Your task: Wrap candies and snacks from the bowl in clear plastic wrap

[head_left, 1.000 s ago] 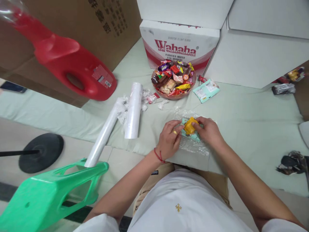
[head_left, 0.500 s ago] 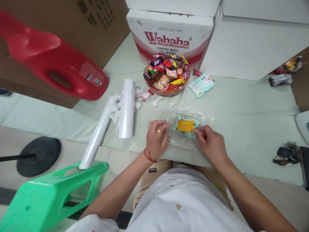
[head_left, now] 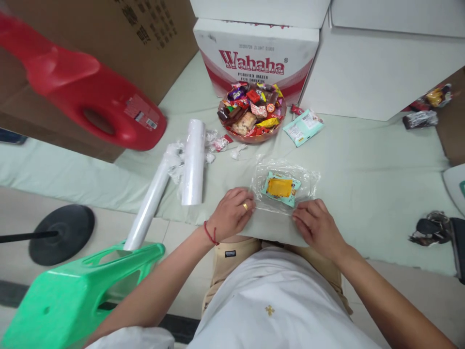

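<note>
A sheet of clear plastic film (head_left: pixel 308 177) lies crinkled on the pale green cloth. On it rests a mint-green packet (head_left: pixel 293 189) with a yellow packet (head_left: pixel 280 187) on top. My left hand (head_left: pixel 234 211), wearing a gold ring, pinches the film's near left corner with closed fingers. At the near right corner, my right hand (head_left: pixel 315 223) has its fingers pressed together on the film's edge. Neither hand touches the packets.
Beyond the film stands a glass bowl (head_left: pixel 253 137) of sweets, beside another mint packet (head_left: pixel 303 128). Two white rolls (head_left: pixel 193 162) lie left. A red jug (head_left: pixel 72 92), a green stool (head_left: pixel 54 300), keys (head_left: pixel 430 230) and a Wahaha box (head_left: pixel 254 39) surround the area.
My right hand has left the packets and moved down to the film's near right edge. My left hand has shifted slightly down and left along the near edge. The film looks more spread.
</note>
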`<state>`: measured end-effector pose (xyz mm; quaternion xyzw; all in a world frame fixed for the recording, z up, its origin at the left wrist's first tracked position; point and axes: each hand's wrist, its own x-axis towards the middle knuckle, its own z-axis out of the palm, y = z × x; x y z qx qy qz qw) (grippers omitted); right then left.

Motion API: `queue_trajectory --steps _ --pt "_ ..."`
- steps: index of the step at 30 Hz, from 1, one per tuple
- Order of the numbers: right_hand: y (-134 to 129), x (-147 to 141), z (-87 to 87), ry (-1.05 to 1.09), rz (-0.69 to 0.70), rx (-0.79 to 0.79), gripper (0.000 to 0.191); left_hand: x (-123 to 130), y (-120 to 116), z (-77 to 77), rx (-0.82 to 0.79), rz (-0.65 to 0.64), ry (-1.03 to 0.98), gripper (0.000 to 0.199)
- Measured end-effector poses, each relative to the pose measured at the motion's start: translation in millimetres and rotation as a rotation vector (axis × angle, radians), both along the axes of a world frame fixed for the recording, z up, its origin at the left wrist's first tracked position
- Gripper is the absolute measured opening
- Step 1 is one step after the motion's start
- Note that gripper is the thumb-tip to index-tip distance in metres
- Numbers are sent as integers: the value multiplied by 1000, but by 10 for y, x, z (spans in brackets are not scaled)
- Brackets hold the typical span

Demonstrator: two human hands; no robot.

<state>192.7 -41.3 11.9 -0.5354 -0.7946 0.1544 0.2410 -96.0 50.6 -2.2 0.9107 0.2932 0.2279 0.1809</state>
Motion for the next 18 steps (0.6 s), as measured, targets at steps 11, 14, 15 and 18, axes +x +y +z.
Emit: queue_trajectory --steps 11,14,15,18 --pt "564 177 113 143 -132 -236 18 455 389 119 -445 -81 -189 28" --pt "609 231 -5 207 -270 -333 25 521 423 26 -580 -4 -292 31" --pt "618 246 -42 238 -310 -357 27 534 429 -1 -616 37 -316 31" --pt "638 275 -118 325 -420 -422 39 556 443 -66 -699 158 -341 25"
